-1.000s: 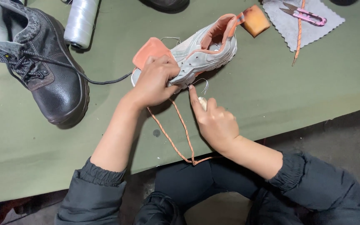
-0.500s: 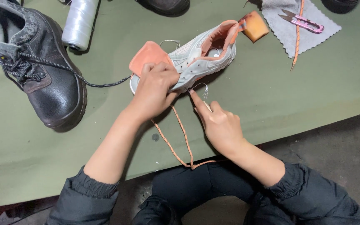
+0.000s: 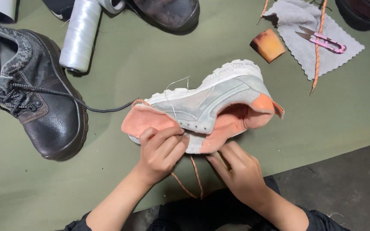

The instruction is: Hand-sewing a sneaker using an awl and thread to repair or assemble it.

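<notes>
Sneaker [image 3: 210,107] on side, toe upper right, left hand [image 3: 161,152] gripping.

No packages, labels, signs or screens show anywhere in this view. Nothing lying on the green worktop [image 3: 150,55] carries a wrapper, tag or printed panel that can be made out.

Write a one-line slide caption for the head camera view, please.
Two bare hands, left and right, hold a grey-and-orange sneaker on a green table beside a black boot.
</notes>
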